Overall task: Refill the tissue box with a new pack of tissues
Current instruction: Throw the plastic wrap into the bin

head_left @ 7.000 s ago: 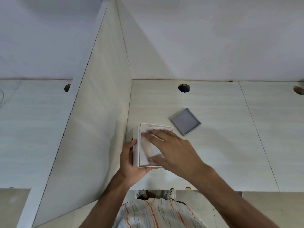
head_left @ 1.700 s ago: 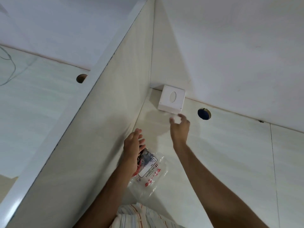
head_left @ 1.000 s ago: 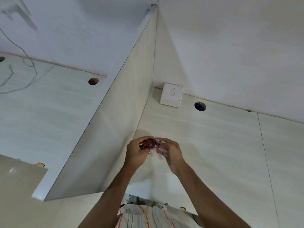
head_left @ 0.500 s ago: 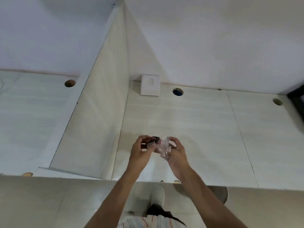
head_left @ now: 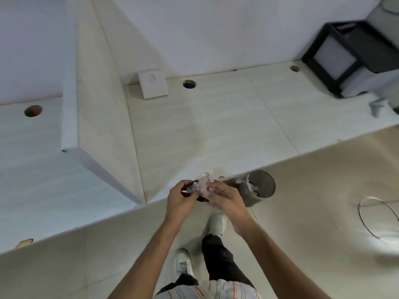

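Both hands, left hand and right hand, pinch a crumpled wrapper (clear plastic) beside a metal bin; the tissue box sits in the desk corner by the divider.

You can read no text, brand, number or sign anywhere in this view; the crumpled clear wrapper that your left hand and right hand pinch between them shows a dark red and white printed patch, but it is too blurred and scrunched for you to make out any letter; the white tissue box at the back of the desk bears only its oval opening and no lettering.
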